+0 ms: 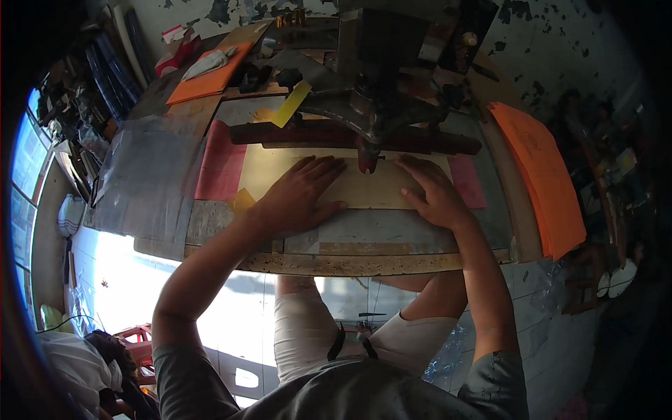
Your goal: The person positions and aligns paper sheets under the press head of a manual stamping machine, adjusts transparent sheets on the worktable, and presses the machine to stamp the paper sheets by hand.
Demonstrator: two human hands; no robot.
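A gold-coloured sheet (pixel 364 189) lies flat on the worktable beneath the dark bar (pixel 420 138) of a machine. My left hand (pixel 302 192) rests on the sheet's left part, palm down with fingers stretched forward. On its right part lies my right hand (pixel 432 190), fingers spread, the fingertips close to the bar. Red material shows beyond both ends of the sheet, at the left (pixel 220 164) and at the right (pixel 467 183). A red-tipped machine part (pixel 367 159) stands between my hands. Neither hand grips anything.
Orange sheets (pixel 542 175) hang over the table's right edge. Clear plastic sheets (pixel 143 182) cover the left side. A white glove (pixel 208 63) lies on an orange stack at the back left. A yellow strip (pixel 292 103) sits by the bar. A person (pixel 91 371) is at the lower left.
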